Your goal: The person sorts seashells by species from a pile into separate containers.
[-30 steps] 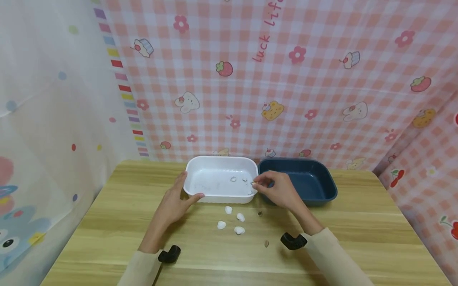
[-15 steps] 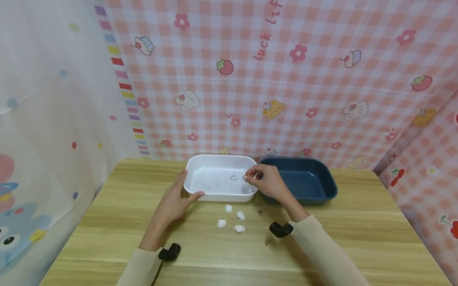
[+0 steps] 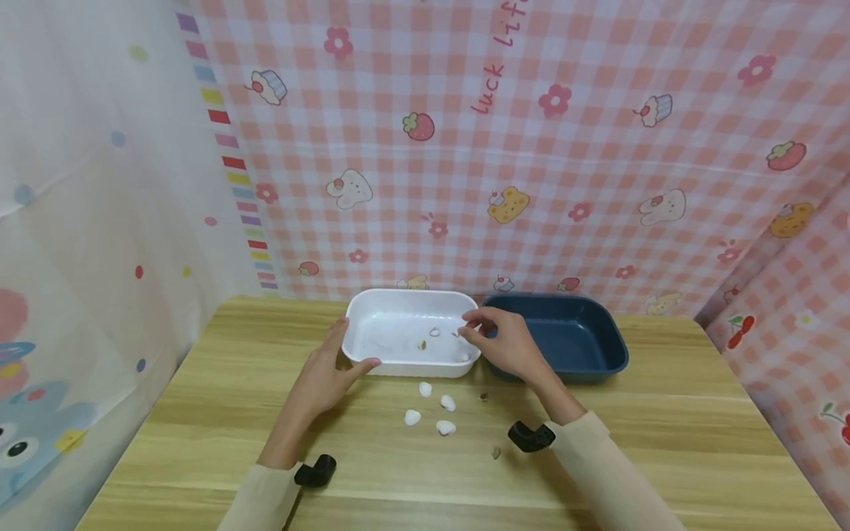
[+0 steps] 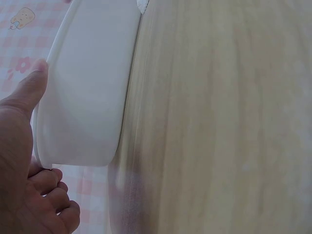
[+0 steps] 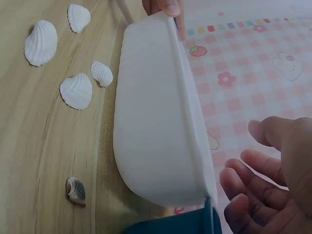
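Note:
My left hand [image 3: 325, 376] grips the left end of a white rectangular basin [image 3: 398, 368], thumb along the front rim and fingers round the end wall. In the left wrist view its fingers [image 4: 57, 197] curl beneath the rim. Over the basin's right end is my right hand [image 3: 502, 341]; in the right wrist view, thumb and fingers [image 5: 261, 165] stand apart with nothing between them. Inside the basin lie a small brownish shell [image 3: 421, 344] and a few pale shells [image 3: 434, 332]. White ribbed seashells [image 5: 76, 91] rest on the table in front.
A dark blue basin [image 3: 614, 369] stands directly right of the white one, under my right forearm. Two small brown shells lie on the wooden table [image 3: 219, 413], one a broken-looking shell [image 5: 75, 191]. A checked cloth [image 3: 465, 162] hangs behind.
My right hand moved left over the white basin with a small shell pinched, then let go and drew slightly back. A brownish shell now lies on the basin floor. The left hand stayed put.

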A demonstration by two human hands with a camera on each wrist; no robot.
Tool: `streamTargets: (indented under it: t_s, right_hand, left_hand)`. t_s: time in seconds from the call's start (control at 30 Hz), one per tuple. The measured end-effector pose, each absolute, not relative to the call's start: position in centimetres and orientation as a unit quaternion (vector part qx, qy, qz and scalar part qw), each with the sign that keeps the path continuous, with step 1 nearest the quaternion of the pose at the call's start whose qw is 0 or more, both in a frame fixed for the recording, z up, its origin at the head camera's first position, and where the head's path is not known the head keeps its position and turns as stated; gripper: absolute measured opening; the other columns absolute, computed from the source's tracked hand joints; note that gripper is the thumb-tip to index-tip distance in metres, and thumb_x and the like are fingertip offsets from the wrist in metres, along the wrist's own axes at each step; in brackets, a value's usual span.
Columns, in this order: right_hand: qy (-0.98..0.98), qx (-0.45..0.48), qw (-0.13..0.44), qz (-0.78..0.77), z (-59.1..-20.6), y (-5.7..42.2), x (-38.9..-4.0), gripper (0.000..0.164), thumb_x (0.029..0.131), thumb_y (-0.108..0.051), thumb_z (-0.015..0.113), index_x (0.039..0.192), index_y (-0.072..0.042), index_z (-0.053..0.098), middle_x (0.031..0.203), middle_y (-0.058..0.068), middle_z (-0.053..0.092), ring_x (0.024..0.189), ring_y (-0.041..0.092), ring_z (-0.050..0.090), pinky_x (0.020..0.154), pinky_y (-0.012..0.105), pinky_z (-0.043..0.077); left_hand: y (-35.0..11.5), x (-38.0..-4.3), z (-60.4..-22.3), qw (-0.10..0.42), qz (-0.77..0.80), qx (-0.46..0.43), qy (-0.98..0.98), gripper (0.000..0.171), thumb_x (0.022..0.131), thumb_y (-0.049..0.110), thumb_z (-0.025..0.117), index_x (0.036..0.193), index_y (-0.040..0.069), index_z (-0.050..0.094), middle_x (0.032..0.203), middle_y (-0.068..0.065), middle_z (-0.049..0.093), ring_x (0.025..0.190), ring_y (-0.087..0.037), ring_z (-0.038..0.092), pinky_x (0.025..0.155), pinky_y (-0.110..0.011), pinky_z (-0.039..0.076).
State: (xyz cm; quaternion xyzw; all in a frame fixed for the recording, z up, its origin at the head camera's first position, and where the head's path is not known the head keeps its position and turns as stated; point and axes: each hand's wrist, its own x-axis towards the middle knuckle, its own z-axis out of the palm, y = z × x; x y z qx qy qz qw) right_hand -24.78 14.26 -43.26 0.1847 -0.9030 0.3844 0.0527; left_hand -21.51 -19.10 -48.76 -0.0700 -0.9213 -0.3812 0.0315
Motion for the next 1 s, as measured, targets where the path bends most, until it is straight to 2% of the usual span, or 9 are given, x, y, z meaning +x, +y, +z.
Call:
streamTargets:
  t_s: [0.17, 0.4, 0.63, 1.0]
  right_hand:
    - [-0.906, 0.182, 0.047, 0.380, -42.9, 15.0, -23.5, 0.033, 0.097, -0.036, 0.072, 0.123, -0.016, 0.074, 0.098, -0.002, 0.075, 0.089, 0.013, 0.067, 0.073, 0.030, 0.050]
    - [-0.902, 0.192, 0.027, 0.385, -43.4, 16.0, -21.5, 0.037, 0.098, -0.035, 0.072, 0.131, -0.018, 0.070, 0.095, -0.005, 0.074, 0.084, 0.011, 0.067, 0.067, 0.026, 0.053]
    - [-0.894, 0.213, 0.024, 0.394, -44.3, 16.8, -19.8, 0.037, 0.095, -0.031, 0.076, 0.129, -0.017, 0.071, 0.092, -0.008, 0.073, 0.079, 0.007, 0.065, 0.068, 0.024, 0.055]
    - [-0.890, 0.231, -0.016, 0.393, -45.9, 17.6, -18.4, 0.034, 0.094, -0.022, 0.077, 0.125, -0.009, 0.072, 0.085, -0.009, 0.070, 0.071, 0.004, 0.061, 0.064, 0.021, 0.054]
  left_hand:
    - [-19.1, -21.6, -48.7, 0.031, -0.374, -0.068, -0.925, 0.111, 0.088, 0.072, 0.064, 0.166, 0.012, 0.014, 0.171, -0.020, 0.017, 0.153, -0.047, 0.027, 0.121, -0.065, 0.030]
    - [-19.1, -21.6, -48.7, 0.028, -0.373, -0.067, -0.925, 0.109, 0.089, 0.067, 0.067, 0.166, 0.011, 0.014, 0.171, -0.020, 0.016, 0.154, -0.046, 0.025, 0.121, -0.065, 0.029]
    - [-19.0, -21.5, -48.7, 0.029, -0.372, -0.067, -0.925, 0.109, 0.089, 0.067, 0.067, 0.166, 0.011, 0.015, 0.171, -0.020, 0.017, 0.154, -0.046, 0.026, 0.121, -0.065, 0.029]
    - [-19.0, -21.4, -48.6, 0.027, -0.375, -0.065, -0.924, 0.111, 0.088, 0.071, 0.065, 0.166, 0.010, 0.014, 0.171, -0.020, 0.016, 0.154, -0.046, 0.025, 0.121, -0.065, 0.029]
